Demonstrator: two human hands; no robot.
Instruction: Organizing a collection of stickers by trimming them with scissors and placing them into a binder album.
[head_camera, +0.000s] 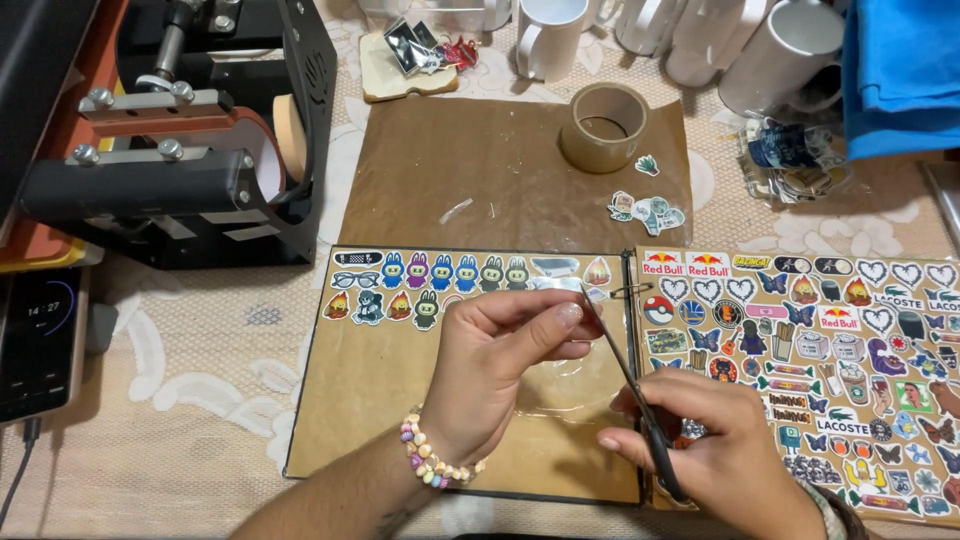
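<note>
My left hand (490, 365), with a bead bracelet on the wrist, pinches a strip of clear tape (552, 285) at its fingertips above an open brown sticker album (350, 400). My right hand (715, 440) grips black scissors (625, 375); the blades point up-left and meet the tape by my left thumb. The left album page carries two short rows of small cartoon stickers (440, 275). The right page (850, 370) is packed with several colourful stickers.
A black mug heat press (190, 130) stands at the back left, a phone (38, 345) beside it. A brown paper sheet (480, 170) holds a tape roll (604, 125) and loose stickers (645, 210). White mugs (700, 40) and blue cloth (900, 70) line the back.
</note>
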